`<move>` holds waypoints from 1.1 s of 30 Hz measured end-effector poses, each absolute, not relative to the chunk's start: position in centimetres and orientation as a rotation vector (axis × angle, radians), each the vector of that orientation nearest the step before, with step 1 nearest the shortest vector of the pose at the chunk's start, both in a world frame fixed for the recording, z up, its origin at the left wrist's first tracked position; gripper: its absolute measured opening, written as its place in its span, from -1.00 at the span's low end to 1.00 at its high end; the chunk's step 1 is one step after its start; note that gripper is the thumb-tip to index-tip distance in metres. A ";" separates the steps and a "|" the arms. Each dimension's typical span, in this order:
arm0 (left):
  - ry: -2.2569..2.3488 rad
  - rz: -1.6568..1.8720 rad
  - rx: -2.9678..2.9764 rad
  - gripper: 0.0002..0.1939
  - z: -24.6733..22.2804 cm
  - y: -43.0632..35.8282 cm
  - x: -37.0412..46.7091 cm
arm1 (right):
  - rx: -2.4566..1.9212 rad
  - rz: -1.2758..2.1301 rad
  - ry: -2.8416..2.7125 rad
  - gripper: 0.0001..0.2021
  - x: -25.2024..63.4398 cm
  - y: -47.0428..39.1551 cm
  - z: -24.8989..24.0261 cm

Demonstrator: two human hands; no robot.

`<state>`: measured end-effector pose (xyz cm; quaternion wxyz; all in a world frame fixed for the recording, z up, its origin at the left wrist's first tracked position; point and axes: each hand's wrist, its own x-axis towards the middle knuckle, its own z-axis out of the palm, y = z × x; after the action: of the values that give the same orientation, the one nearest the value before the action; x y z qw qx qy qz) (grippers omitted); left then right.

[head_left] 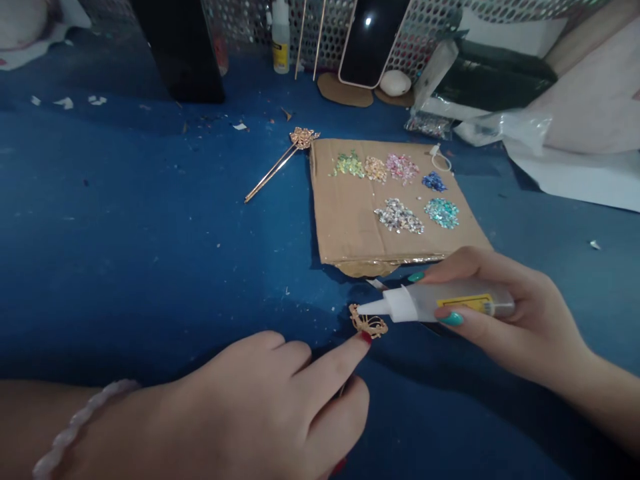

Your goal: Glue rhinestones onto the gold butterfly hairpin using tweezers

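Note:
My right hand (520, 313) is closed round a clear squeeze bottle (425, 302) with a yellow label and a white nozzle. The bottle lies nearly level, its tip at the gold openwork head of a hairpin (373, 325); I cannot tell whether they touch. My left hand (295, 393) grips this hairpin, index fingertip against the lower edge of its head and the other fingers curled below. A bit of thin stem shows between those fingers; the rest is hidden. Beyond both hands lies a cardboard sheet (345, 227) bearing small piles of coloured chips.
A second gold hairpin (280, 163) rests at the cardboard's left corner. Along the back stand a dark upright panel (183, 53), another glue bottle (281, 40), a phone (373, 40) and a perforated metal screen (250, 30). Plastic bags (505, 127) lie at the right.

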<state>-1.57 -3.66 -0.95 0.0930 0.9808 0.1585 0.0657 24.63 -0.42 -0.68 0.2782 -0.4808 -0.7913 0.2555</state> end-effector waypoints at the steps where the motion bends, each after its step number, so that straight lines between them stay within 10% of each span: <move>1: 0.467 0.189 2.908 -0.71 -0.9 -3.6 -1.6 | -1.293 0.689 -2.124 -0.82 24.7 -0.4 -0.7; 33: 0.448 0.100 2.789 -0.65 -0.5 -3.4 -1.6 | -1.422 0.615 -2.218 -0.86 25.2 -0.8 -0.4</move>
<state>-1.62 -3.38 -0.54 0.1568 0.9745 0.1565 0.0350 25.24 -0.78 -0.42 0.2163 -0.5130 -0.8005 0.2221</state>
